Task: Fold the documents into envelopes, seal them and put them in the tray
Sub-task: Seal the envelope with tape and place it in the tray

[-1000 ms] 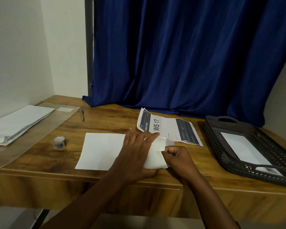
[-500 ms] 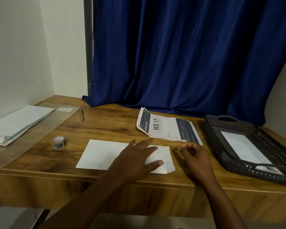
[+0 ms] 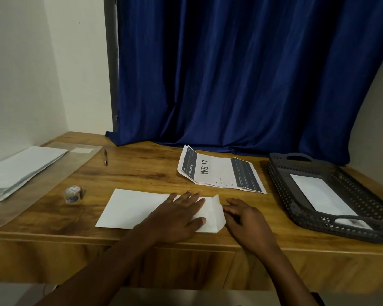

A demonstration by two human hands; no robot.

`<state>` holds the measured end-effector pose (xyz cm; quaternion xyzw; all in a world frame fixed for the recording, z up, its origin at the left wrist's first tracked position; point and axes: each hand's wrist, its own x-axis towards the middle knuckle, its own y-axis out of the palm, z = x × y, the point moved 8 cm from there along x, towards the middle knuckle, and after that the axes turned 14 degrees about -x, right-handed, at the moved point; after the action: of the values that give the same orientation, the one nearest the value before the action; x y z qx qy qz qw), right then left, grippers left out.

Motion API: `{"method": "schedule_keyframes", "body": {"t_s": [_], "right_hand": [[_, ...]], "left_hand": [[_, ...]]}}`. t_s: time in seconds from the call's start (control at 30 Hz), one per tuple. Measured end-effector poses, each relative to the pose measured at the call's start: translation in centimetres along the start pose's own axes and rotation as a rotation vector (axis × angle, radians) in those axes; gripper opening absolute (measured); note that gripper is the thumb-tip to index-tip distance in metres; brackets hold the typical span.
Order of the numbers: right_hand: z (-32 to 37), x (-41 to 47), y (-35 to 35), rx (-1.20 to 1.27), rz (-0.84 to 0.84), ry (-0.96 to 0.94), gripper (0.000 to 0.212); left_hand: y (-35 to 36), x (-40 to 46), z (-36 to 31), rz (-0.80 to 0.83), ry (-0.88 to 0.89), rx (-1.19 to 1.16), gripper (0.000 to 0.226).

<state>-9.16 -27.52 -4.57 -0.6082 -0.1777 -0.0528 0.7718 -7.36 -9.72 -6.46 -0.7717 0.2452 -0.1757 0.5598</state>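
A white envelope [image 3: 133,208] lies flat near the table's front edge, its flap [image 3: 215,214] at the right end partly raised. My left hand [image 3: 177,217] presses flat on the envelope's right half, fingers straight. My right hand [image 3: 245,219] rests on the table just right of the flap, fingers relaxed and touching its edge. A creased printed document marked "WS 17" [image 3: 219,173] lies behind the envelope. A dark perforated tray [image 3: 296,208] at the right holds one white envelope [image 3: 321,195].
A stack of white envelopes [image 3: 20,168] lies on a clear plastic sheet [image 3: 42,191] at the left. A small tape roll [image 3: 74,193] and a pen [image 3: 105,156] sit left of centre. A blue curtain [image 3: 241,74] hangs behind the table.
My right hand let go of the flap, drew away to the right, then came back beside it. The flap dropped lower. My left hand flattened on the envelope.
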Motion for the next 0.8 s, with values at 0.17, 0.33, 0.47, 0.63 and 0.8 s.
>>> {"method": "schedule_keyframes", "body": {"t_s": [0.17,0.33,0.47,0.63,0.8], "right_hand": [[1.1,-0.4,0.2,0.039,0.044,-0.099,0.040],[2.0,-0.7,1.3,-0.035,0.138,-0.176,0.041],[2.3,-0.9,1.4,-0.077,0.158,-0.211,0.042],[2.1,-0.5,2.0,-0.094,0.226,-0.210,0.046],[2.5,0.5,2.4,-0.128,0.292,-0.197,0.051]], "left_hand": [[0.0,-0.1,-0.1,-0.013,0.001,0.007,0.068],[-0.2,-0.1,-0.2,-0.027,-0.024,-0.030,0.069],[-0.3,-0.3,-0.4,-0.033,-0.003,-0.096,0.066],[0.0,-0.1,-0.2,-0.028,0.007,-0.031,0.062],[0.1,0.0,-0.2,-0.031,0.003,-0.038,0.064]]}}
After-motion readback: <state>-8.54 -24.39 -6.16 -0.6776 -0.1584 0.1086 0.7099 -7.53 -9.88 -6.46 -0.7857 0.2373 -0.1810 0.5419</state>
